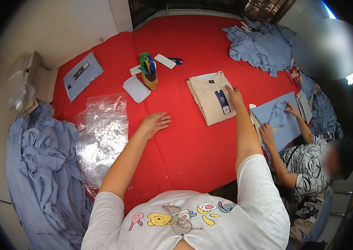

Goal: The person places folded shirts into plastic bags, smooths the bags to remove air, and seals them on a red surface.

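Observation:
A folded beige shirt (204,100) lies on the red-covered table in front of me, with a dark blue hang tag (222,102) on its front. My right hand (235,96) is at the shirt's upper right edge, thumb and fingers closed on it; part of the grip is hidden. My left hand (155,124) is open, fingers stretched out, over the bare red cloth left of the shirt and touching no garment. Clear plastic bags (105,141) are spread in a shiny stack beside my left forearm.
At the right a co-worker's hands (268,134) work on a blue garment (278,114). Heaps of blue garments lie at the left (45,166) and far right (261,46). A pen holder (149,77), white cards (136,88) and a bagged blue garment (82,77) stand or lie at the back left.

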`<state>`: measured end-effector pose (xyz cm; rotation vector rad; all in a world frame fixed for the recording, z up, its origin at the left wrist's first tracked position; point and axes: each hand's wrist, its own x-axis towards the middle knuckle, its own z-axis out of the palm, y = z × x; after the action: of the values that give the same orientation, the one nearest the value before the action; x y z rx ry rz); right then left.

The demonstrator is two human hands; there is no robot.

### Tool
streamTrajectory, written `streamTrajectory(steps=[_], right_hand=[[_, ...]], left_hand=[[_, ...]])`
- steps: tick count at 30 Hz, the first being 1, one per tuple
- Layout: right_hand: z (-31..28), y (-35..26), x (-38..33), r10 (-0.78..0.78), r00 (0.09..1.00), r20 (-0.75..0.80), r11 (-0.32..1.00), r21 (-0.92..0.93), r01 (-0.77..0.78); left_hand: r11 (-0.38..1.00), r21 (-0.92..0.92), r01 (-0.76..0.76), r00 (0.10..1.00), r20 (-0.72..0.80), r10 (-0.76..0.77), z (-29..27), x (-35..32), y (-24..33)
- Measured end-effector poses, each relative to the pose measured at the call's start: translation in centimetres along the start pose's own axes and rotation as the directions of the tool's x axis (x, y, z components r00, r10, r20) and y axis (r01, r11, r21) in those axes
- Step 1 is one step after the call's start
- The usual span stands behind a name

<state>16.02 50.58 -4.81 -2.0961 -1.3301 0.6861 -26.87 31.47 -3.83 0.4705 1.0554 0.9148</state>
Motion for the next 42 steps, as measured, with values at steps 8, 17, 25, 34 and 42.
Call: streamTrajectory(steps=[8,17,25,34,42], right_hand=[[3.0,-1.7,-8.4,-0.095,0.990,0.108,0.983,-0.145,0.111],[0.0,7.0,-20.3,-0.219,0.950,0.221,0.976,0.036,0.217],[-5.3,14.8,-37.0,-0.174,0.902,0.395,0.940,-0.207,0.271],[-5.0,7.7,-38.6,-0.806,0.450,0.385,0.492,0.013,0.871],[-1.1,6.9,-41.3,-0.726,0.412,0.550,0.393,-0.159,0.906]], left_hand=[[0.831,0.525,-0.183,0.884,-0.282,0.372,9.8,11.8,-2.8],[0.892,0.421,-0.167,0.943,-0.196,0.269,9.7,-0.8,-13.6],[0.961,0.216,-0.171,0.902,-0.358,0.241,11.2,-17.9,-28.0],[0.859,0.512,-0.021,0.816,-0.487,0.310,13.5,-19.1,-25.7],[0.264,0.959,0.102,0.516,-0.278,0.810,4.1,-24.3,-18.6]])
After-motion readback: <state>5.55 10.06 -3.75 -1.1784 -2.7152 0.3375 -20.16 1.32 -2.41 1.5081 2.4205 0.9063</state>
